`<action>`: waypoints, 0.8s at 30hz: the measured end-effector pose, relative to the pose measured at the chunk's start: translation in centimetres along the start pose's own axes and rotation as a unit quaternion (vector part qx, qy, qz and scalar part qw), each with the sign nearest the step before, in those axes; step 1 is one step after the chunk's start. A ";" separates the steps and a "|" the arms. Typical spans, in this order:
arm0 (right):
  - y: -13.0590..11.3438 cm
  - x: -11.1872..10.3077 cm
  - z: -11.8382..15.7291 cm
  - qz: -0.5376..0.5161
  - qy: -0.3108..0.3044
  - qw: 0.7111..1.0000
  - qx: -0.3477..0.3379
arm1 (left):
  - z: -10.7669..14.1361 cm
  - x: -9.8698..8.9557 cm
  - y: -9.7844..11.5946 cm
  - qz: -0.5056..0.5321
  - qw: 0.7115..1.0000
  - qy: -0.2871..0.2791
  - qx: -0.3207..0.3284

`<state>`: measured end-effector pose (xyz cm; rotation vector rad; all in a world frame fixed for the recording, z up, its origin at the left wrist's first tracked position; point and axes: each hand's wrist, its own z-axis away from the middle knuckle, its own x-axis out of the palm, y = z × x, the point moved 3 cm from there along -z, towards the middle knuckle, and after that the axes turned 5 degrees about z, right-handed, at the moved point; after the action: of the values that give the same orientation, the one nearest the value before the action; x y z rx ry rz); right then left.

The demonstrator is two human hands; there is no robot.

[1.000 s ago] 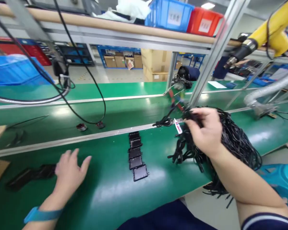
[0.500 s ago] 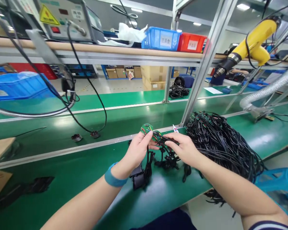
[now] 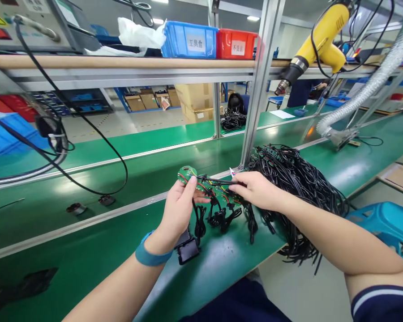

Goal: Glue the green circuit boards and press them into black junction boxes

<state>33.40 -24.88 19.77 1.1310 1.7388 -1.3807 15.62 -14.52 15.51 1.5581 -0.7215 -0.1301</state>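
My left hand [image 3: 174, 208], with a teal band at its wrist, pinches a round green circuit board [image 3: 185, 170] that has red and yellow wires. My right hand [image 3: 257, 190] is closed on the black cable [image 3: 216, 181], which runs nearly straight from the board between both hands. Beneath them lie more green circuit boards [image 3: 225, 197], partly covered by the cable and fingers. Coiled black cables [image 3: 218, 218] hang or lie below these. Black rectangular plastic parts [image 3: 188, 251] rest on the green bench [image 3: 221, 264] under my left wrist.
A large heap of black cables [image 3: 292, 188] lies at the right, spilling over the bench edge. Behind it stands a metal post [image 3: 253, 98]. A yellow heat gun [image 3: 315, 38] hangs at upper right, near a silver duct [image 3: 359, 98]. A teal stool [image 3: 383, 221] stands at right.
The view has swung right. My right hand has moved away from the left, so a longer stretch of cable shows straight between them. My left hand still holds the circuit board.
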 end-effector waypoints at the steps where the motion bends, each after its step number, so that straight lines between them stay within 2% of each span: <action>1: 0.2 -0.2 -0.1 -0.019 0.009 1.000 0.005 | 0.0 0.1 -0.2 -0.007 1.000 -0.006 0.006; 3: 0.5 -0.5 -0.2 -0.035 0.000 0.999 0.021 | 0.0 0.6 -0.8 -0.057 0.998 -0.020 0.013; 5: 1.0 -0.7 -0.2 -0.011 -0.048 0.998 0.034 | 0.1 1.2 -1.5 -0.134 0.991 -0.026 0.011; 8: 2.2 -0.6 0.1 0.096 -0.140 0.984 0.059 | 0.3 2.1 -2.3 -0.206 0.978 -0.023 0.011; 10: 3.0 -0.7 0.3 0.147 -0.177 0.970 0.077 | 0.2 2.6 -2.5 -0.216 0.976 -0.025 0.019; 12: 3.6 -1.1 0.3 0.137 -0.193 0.969 0.076 | -0.1 2.8 -2.7 -0.196 0.980 -0.025 0.024; 15: 3.7 -1.9 0.2 0.078 -0.172 0.980 0.064 | -1.1 2.6 -3.3 -0.102 0.994 -0.002 0.032; 18: 3.9 -2.3 0.3 -0.031 -0.168 0.979 0.111 | -1.9 2.5 -4.3 0.008 0.999 0.027 0.026; 21: 4.4 -1.9 1.0 -0.122 -0.202 0.957 0.167 | -2.2 2.9 -5.0 0.040 0.999 0.023 -0.001; 24: 5.0 -1.9 1.7 -0.068 -0.235 0.958 0.150 | -1.9 3.5 -4.9 0.042 0.999 0.017 -0.017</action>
<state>38.73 -26.53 18.90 0.7504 1.3108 -1.8684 21.09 -14.94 12.36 1.4910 -0.7533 -0.0532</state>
